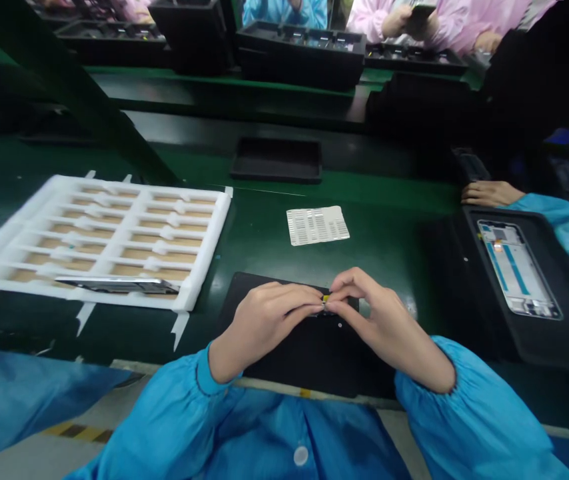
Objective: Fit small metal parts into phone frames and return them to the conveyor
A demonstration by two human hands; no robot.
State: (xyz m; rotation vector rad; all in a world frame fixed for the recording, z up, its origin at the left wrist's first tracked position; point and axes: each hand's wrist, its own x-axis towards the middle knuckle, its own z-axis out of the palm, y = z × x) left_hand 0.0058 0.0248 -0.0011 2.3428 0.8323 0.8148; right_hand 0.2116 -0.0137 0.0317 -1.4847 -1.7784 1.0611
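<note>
Over a black mat (289, 353) at the front of the green bench, my two hands meet at the fingertips. My left hand (272, 317) comes from the left, its thumb and fingers pinched on a small part with a yellow patch (325, 299). From the right, my right hand (377, 313) pinches the same small part with thumb and forefinger. The fingers hide most of it, and its exact shape cannot be made out. Just beyond the mat lies a white sheet with rows of small strips (317, 225).
A white slotted foam tray (192, 283) on the left holds a thin device (119, 285). At the right, a phone frame (519, 267) rests on a black box (554, 340) near another person's hand (492, 193). A black tray (277, 161) lies behind. People sit across the line.
</note>
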